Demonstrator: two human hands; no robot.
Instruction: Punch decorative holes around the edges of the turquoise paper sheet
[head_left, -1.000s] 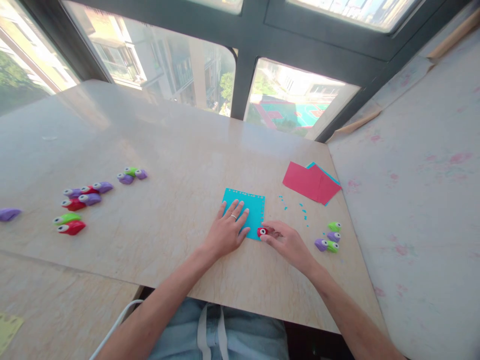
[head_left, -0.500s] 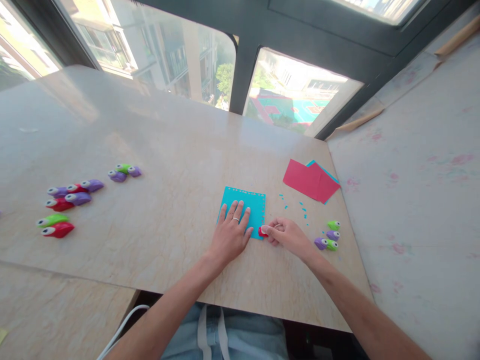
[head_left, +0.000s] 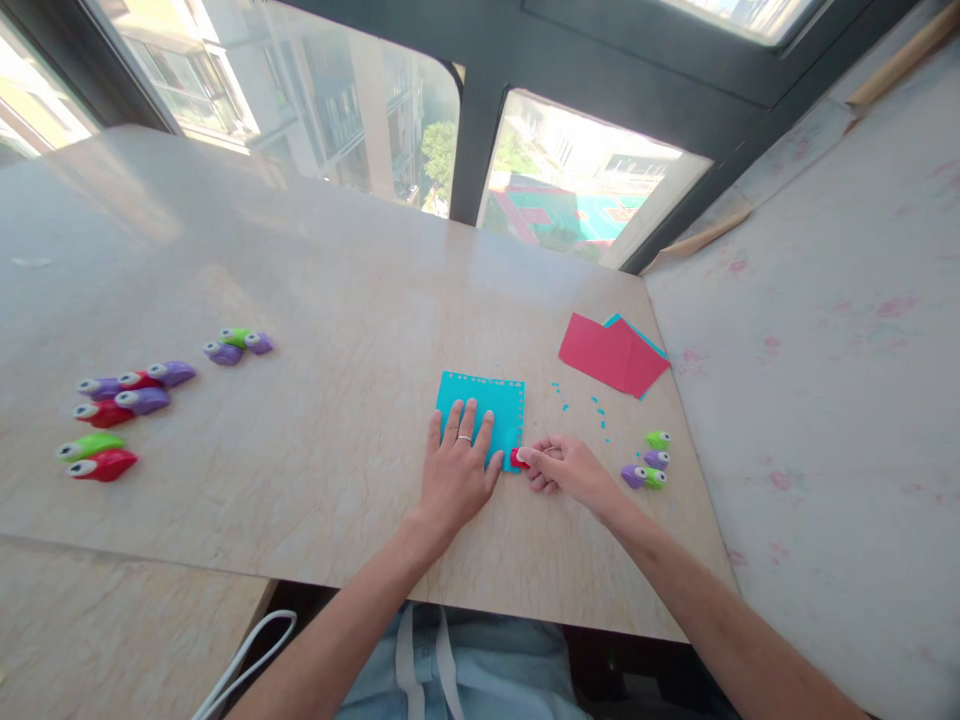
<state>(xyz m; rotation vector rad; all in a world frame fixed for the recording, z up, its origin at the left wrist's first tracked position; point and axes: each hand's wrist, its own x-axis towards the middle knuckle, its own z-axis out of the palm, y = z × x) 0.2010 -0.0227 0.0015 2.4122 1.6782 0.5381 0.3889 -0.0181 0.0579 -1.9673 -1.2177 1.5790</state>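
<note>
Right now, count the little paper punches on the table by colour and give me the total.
Purple punches: 7
Green punches: 4
Red punches: 4, counting the red punch pinched in the right hand
Total: 15

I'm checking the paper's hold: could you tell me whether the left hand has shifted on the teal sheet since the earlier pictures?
No. The left hand lies flat on the teal sheet's near-left part, as before.
</note>
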